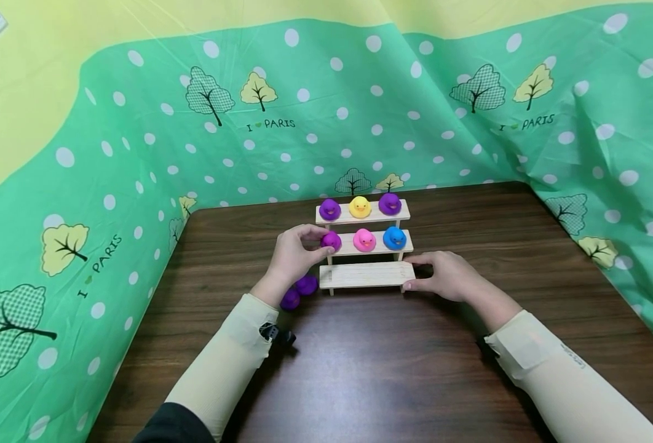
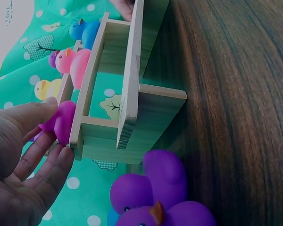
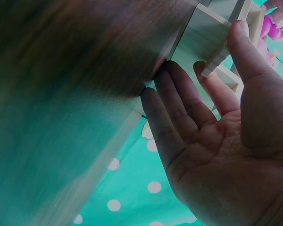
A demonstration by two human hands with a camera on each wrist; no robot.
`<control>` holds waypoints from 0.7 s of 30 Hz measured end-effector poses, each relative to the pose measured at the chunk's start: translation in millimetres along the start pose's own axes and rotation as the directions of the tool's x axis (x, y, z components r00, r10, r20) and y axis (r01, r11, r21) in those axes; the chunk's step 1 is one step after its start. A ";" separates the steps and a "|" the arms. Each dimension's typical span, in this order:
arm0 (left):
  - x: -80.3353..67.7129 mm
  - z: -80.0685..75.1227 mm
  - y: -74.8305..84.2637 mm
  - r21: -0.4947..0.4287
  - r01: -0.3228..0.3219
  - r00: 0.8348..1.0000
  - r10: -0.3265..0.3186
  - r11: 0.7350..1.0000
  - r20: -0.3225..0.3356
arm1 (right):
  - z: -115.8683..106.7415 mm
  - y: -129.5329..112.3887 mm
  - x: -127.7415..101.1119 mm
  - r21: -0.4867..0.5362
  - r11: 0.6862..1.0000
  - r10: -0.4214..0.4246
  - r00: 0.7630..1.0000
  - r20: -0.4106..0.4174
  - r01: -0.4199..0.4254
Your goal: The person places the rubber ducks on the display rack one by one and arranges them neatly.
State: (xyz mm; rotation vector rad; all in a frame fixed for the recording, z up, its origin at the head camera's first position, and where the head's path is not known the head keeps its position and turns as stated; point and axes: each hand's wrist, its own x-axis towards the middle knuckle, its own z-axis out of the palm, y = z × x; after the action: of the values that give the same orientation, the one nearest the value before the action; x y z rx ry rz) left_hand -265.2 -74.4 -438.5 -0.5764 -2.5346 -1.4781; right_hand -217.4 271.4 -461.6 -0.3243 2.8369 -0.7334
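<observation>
My left hand [image 1: 295,253] pinches a purple rubber duck [image 1: 331,240] at the left end of the middle step of a three-step wooden stand [image 1: 360,275]. In the left wrist view that duck [image 2: 65,122] sits between thumb and fingers, at the step's edge. A pink duck [image 1: 364,240] and a blue duck [image 1: 395,238] share this step. On the top step stand a purple duck [image 1: 329,210], a yellow duck [image 1: 360,207] and another purple duck [image 1: 390,203]. With thumb and index finger, my right hand [image 1: 447,275] holds the bare bottom step's right end.
Purple ducks [image 1: 306,284] lie on the brown wooden table [image 1: 348,369] left of the stand, close to my left wrist. Something blue [image 2: 112,218] shows partly behind them. A green dotted cloth [image 1: 315,111] hangs round the table's back and sides.
</observation>
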 end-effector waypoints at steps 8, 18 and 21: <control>0.2 -0.5 0.7 0.010 0.006 1.000 -0.006 1.000 0.003 | -0.1 -0.2 -0.4 0.002 1.000 0.002 1.000 0.003 -0.002; -0.1 -0.6 -1.0 -0.007 0.003 1.000 -0.003 1.000 -0.004 | -1.3 -0.8 -0.3 0.008 1.000 0.007 1.000 0.004 -0.007; -0.1 -1.3 -2.0 -0.030 0.008 1.000 -0.008 1.000 0.002 | -1.2 -0.2 -0.5 0.007 1.000 0.007 1.000 0.004 -0.007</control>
State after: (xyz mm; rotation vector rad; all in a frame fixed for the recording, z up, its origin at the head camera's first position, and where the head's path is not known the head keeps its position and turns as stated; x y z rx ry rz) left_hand -266.0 -76.4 -439.5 -0.5730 -2.5234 -1.5216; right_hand -217.2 271.9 -460.4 -0.3140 2.8302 -0.7402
